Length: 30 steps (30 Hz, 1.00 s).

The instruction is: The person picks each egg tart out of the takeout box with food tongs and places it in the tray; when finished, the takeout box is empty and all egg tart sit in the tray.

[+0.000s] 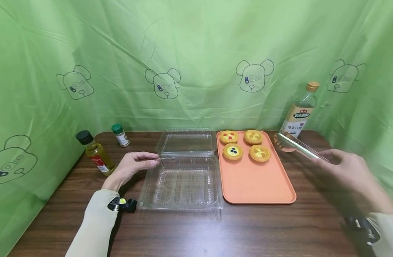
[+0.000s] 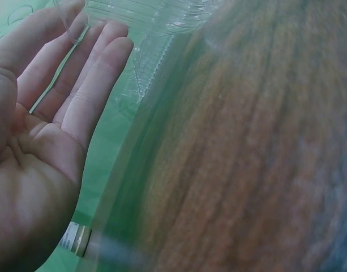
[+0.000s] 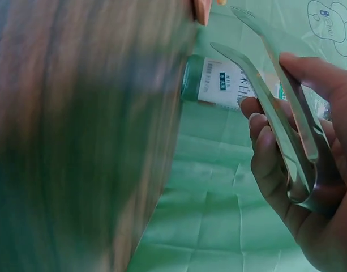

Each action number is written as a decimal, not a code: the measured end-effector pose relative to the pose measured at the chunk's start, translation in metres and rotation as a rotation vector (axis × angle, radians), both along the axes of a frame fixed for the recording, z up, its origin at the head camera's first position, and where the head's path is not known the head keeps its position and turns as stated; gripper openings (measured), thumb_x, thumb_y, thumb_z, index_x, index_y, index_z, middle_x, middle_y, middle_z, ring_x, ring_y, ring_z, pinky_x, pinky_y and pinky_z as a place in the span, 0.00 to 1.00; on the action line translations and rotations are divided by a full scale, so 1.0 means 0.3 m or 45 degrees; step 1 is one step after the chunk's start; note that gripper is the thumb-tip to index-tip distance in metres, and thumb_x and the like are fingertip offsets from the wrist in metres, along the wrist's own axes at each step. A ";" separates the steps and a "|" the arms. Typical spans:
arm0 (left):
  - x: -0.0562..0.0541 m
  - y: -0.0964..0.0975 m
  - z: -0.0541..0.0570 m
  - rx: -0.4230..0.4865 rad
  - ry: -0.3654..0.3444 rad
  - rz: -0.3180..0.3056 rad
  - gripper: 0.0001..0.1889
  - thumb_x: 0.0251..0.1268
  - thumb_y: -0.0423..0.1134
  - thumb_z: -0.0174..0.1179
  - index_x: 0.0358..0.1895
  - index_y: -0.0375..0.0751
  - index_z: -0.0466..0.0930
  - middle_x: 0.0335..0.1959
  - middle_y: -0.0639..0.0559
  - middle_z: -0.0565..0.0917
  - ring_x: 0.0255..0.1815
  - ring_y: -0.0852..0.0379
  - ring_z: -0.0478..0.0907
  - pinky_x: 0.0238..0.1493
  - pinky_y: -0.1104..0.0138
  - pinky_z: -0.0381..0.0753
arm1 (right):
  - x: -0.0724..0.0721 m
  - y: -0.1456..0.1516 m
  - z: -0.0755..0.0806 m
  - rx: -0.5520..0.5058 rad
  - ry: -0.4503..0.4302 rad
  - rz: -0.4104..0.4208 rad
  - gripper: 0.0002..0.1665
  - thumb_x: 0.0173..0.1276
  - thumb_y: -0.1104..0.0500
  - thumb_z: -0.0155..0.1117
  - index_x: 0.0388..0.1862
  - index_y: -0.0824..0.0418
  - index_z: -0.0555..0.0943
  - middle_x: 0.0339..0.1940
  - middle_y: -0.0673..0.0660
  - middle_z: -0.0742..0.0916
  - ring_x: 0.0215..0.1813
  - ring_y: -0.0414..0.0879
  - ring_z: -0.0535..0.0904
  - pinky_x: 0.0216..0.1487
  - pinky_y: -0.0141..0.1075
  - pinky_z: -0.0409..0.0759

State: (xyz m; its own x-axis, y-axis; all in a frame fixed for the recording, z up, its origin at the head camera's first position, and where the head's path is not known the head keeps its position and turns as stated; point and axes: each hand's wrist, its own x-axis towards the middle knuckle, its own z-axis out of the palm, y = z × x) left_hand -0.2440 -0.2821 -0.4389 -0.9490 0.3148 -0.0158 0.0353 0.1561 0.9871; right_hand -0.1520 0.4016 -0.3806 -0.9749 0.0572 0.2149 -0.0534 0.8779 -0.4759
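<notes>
A clear plastic clamshell container (image 1: 183,185) lies opened out on the table, its lid (image 1: 187,142) folded back toward the curtain. My left hand (image 1: 132,167) pinches the container's left edge near the hinge between thumb and forefinger; the other fingers stay fairly straight in the left wrist view. In my right hand (image 1: 347,171) I hold metal tongs (image 3: 281,119), raised to the right of the orange tray (image 1: 257,185), their tips apart with nothing between them. Several egg tarts sit on the tray's far half, among them a blueberry-topped tart (image 1: 233,152) and a red-topped tart (image 1: 229,137).
A tall vinegar bottle (image 1: 299,110) stands behind the tongs at the back right. To the left are an oil bottle (image 1: 98,157) and a green-capped spice jar (image 1: 121,136). A green curtain (image 1: 203,100) encloses the wooden table (image 1: 183,232) at the back and sides.
</notes>
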 end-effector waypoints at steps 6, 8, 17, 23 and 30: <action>0.001 0.001 0.001 -0.016 -0.004 -0.001 0.21 0.68 0.37 0.75 0.60 0.30 0.86 0.54 0.42 0.90 0.54 0.51 0.89 0.55 0.62 0.87 | 0.032 0.022 -0.010 -0.030 -0.053 -0.035 0.26 0.74 0.38 0.70 0.58 0.55 0.87 0.42 0.60 0.91 0.38 0.42 0.82 0.30 0.33 0.76; 0.000 0.001 0.001 -0.017 -0.003 -0.003 0.21 0.68 0.37 0.75 0.60 0.30 0.86 0.54 0.42 0.90 0.54 0.51 0.89 0.55 0.61 0.87 | 0.044 0.029 -0.009 -0.042 -0.071 -0.054 0.27 0.74 0.36 0.69 0.58 0.52 0.86 0.41 0.59 0.91 0.37 0.42 0.82 0.29 0.34 0.76; 0.001 -0.002 0.008 -0.057 0.002 0.011 0.21 0.68 0.39 0.75 0.59 0.33 0.87 0.54 0.43 0.90 0.54 0.51 0.89 0.55 0.62 0.87 | 0.049 0.062 -0.022 0.042 -0.040 -0.035 0.27 0.75 0.39 0.70 0.59 0.58 0.86 0.38 0.59 0.91 0.37 0.46 0.82 0.28 0.34 0.74; 0.000 -0.006 -0.002 -0.078 0.006 0.007 0.21 0.68 0.39 0.75 0.60 0.33 0.87 0.54 0.43 0.90 0.54 0.52 0.88 0.55 0.62 0.87 | 0.048 0.083 -0.028 0.062 -0.032 -0.035 0.26 0.76 0.40 0.69 0.57 0.59 0.86 0.37 0.60 0.91 0.36 0.47 0.82 0.28 0.36 0.74; -0.002 -0.003 -0.005 -0.065 -0.002 0.016 0.21 0.67 0.40 0.76 0.59 0.34 0.88 0.54 0.43 0.90 0.54 0.51 0.89 0.55 0.63 0.87 | 0.051 0.092 -0.031 0.075 -0.037 -0.043 0.26 0.76 0.40 0.69 0.56 0.59 0.86 0.37 0.60 0.91 0.35 0.47 0.82 0.28 0.36 0.74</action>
State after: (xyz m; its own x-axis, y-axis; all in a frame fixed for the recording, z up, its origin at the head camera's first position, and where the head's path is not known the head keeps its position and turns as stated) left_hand -0.2447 -0.2830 -0.4403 -0.9529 0.3015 -0.0332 0.0314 0.2069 0.9779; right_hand -0.1367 0.4294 -0.3898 -0.9786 0.0786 0.1904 -0.0098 0.9055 -0.4243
